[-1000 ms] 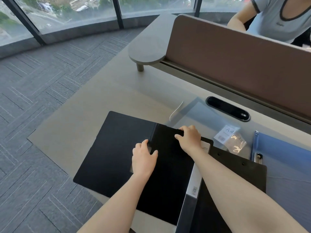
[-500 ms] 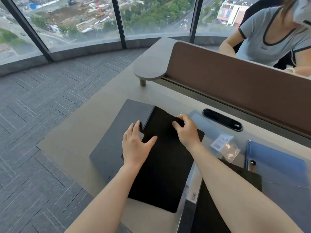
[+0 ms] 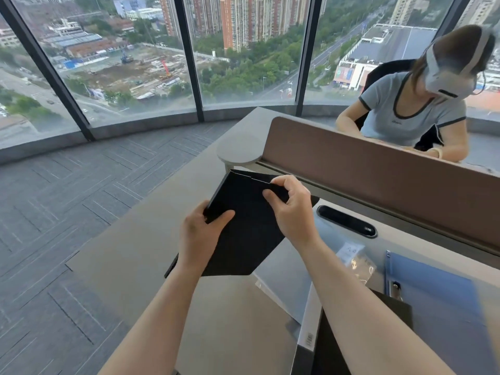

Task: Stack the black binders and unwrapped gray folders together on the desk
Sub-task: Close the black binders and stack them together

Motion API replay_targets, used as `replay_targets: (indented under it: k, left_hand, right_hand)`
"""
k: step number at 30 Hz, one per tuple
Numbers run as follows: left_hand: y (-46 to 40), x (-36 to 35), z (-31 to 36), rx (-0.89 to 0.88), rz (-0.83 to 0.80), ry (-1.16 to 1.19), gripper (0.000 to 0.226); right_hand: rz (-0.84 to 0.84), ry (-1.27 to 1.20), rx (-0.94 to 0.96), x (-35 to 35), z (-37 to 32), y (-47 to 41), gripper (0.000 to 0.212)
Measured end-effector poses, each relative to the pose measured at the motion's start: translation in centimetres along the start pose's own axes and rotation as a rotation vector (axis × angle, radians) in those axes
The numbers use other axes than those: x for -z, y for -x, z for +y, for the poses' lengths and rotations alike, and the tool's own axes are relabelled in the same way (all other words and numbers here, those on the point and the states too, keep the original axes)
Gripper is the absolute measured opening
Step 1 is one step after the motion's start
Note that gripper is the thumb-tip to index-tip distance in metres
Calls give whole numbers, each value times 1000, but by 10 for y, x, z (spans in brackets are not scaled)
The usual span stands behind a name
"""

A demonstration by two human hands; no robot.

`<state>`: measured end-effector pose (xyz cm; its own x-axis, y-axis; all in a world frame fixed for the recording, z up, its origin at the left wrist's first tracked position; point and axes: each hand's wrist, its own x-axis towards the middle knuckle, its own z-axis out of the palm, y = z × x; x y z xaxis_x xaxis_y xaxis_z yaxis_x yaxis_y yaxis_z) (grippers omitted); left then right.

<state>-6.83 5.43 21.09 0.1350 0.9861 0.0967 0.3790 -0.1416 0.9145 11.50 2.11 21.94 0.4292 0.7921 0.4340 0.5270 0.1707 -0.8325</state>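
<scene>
Closed and lifted off the surface [image 3: 130,255] since the earlier frame, black binder [image 3: 243,239] now tilts mid-air, left hand [image 3: 198,234] gripping its spine edge, right hand [image 3: 292,209] pinching the top cover edge; looks light, stiff, smooth-faced, best held by opposite edges.

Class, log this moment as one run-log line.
left hand: grips flat black binder | right hand: pinches top edge | binder: tilted over grey desk
</scene>
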Motion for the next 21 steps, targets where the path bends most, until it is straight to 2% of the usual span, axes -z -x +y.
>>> replay_targets:
  k: [3,7,10,14,18,21]
  left_hand:
    - [2,2,11,22,-18,157,20]
    - [5,-1,18,92,-28,354,15]
    - [7,-7,20,172,-55,447,12]
    - [11,-26,19,254,-154,468,9]
    - [15,-53,12,402,-215,484,14]
    - [22,-82,6,497,-297,480,24]
  right_hand:
    - [65,102,47,7,-10,0,13]
    - [224,186,38,23,-8,11,39]
    - [293,147,-103,40,4,23,57]
    - [363,10,-356,65,20,46,67]
    - [364,-62,-608,91,47,74,57]
    - [319,-98,-661,112,69,98,25]
